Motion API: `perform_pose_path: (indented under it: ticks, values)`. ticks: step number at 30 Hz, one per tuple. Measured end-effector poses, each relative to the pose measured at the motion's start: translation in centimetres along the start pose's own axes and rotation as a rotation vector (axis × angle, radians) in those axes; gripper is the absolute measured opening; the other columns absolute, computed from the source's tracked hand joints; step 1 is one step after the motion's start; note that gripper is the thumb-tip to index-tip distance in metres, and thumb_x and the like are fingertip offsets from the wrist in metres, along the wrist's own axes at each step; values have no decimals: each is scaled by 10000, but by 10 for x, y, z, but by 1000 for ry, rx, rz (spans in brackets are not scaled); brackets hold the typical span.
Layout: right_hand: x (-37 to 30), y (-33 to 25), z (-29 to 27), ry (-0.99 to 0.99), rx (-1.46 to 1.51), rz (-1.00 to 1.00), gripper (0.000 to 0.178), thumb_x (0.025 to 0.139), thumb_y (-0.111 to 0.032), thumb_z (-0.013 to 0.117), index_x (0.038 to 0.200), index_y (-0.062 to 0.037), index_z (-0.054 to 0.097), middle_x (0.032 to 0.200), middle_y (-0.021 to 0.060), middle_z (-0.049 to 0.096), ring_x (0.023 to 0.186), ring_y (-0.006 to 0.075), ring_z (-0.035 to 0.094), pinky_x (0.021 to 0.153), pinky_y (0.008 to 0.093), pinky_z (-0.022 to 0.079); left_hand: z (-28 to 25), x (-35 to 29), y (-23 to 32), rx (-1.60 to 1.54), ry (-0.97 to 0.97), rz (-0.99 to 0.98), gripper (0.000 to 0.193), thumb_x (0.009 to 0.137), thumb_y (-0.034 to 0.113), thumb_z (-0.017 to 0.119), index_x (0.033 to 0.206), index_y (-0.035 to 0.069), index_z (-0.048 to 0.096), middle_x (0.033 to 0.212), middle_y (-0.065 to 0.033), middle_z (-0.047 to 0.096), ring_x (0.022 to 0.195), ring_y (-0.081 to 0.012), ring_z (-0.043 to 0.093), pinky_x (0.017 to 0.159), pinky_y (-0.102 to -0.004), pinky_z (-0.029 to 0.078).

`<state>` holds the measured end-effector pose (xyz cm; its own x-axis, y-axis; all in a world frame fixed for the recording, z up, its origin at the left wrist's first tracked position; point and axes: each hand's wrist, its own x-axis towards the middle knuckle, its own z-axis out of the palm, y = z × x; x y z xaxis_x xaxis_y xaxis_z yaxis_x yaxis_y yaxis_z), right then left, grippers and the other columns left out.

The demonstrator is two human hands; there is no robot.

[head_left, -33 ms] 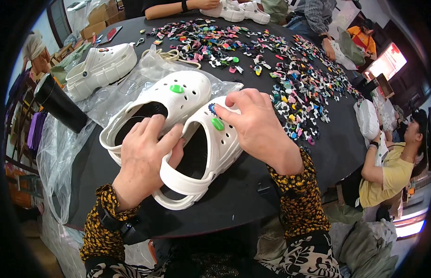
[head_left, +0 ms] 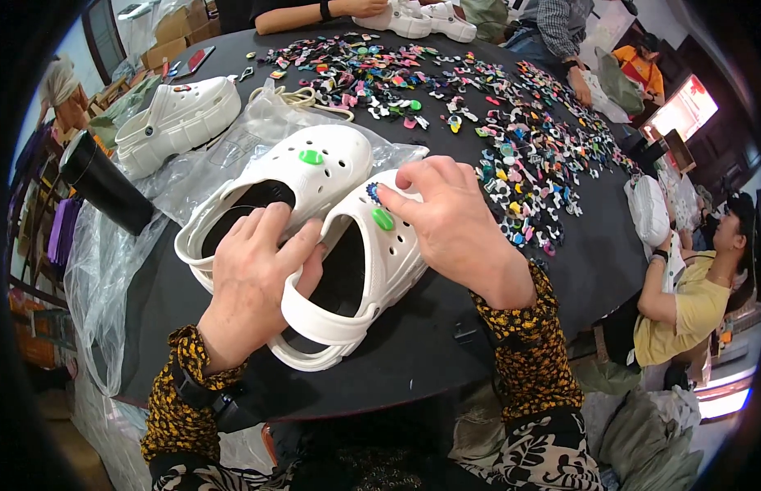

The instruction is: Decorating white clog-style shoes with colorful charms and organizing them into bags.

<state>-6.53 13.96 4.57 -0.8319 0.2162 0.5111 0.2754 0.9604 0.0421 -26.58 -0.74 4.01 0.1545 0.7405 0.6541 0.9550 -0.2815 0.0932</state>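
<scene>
Two white clogs lie side by side before me on the dark table. Around the edge of the right clog (head_left: 379, 274), my left hand (head_left: 253, 274) is closed, its thumb at the shoe opening. My right hand (head_left: 455, 221) bends over the toe of the same clog, thumb pressed on a small blue shoe charm (head_left: 373, 192) on its upper; the fingertips are partly hidden. Just below sits a green oval charm (head_left: 383, 218). The left clog (head_left: 343, 154) bears a similar green charm (head_left: 312, 157) and rests beside my left hand, on clear plastic.
Loose colourful charms (head_left: 519, 164) spread over the table's far and right parts. Another white clog (head_left: 184, 114), clear plastic bags (head_left: 110, 278), a black cylinder (head_left: 106, 182) and a phone (head_left: 194, 62) lie to the left. Other people handle white clogs (head_left: 405, 20) around the table.
</scene>
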Motion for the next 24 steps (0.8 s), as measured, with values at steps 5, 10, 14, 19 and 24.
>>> perform_pose_path:
  ticks: [5, 10, 14, 19, 24]
  values:
    - [2, -1, 3, -29, 42, 9, 293, 783, -36, 616, 1059, -74, 703, 1035, 80, 586, 1029, 261, 541, 857, 393, 403, 0, 0, -1, -24, -26, 1, 275, 707, 47, 697, 973, 42, 627, 856, -118, 512, 724, -285, 546, 630, -397, 433]
    - [8, 1, 3, -91, 78, 13, 201, 806, -82, 591, 975, -51, 695, 1015, 90, 595, 1043, 272, 533, 900, 394, 407, -1, 0, -1, -35, -32, 6, 279, 707, 41, 693, 978, 33, 623, 856, -121, 510, 725, -291, 544, 636, -402, 437]
    - [9, -1, 4, -90, 105, 4, 172, 791, -74, 592, 930, -37, 687, 1001, 99, 597, 1041, 279, 533, 903, 396, 411, -1, 2, -1, -43, -32, 12, 294, 704, 33, 692, 989, 19, 619, 862, -124, 512, 729, -297, 546, 642, -404, 442]
    - [9, -3, 10, -91, 100, -9, 165, 784, -68, 591, 915, -26, 681, 1005, 103, 599, 1044, 281, 534, 905, 396, 413, -1, 1, -2, -37, -50, 7, 298, 702, 28, 692, 991, 10, 620, 871, -126, 520, 743, -299, 556, 652, -404, 450]
    - [5, -2, 9, -74, 94, 34, 250, 783, -40, 609, 1023, -41, 677, 1017, 72, 586, 1021, 267, 530, 882, 383, 412, 2, 0, -1, -41, -36, -47, 261, 711, 42, 694, 960, 10, 624, 889, -131, 536, 760, -314, 567, 667, -409, 458]
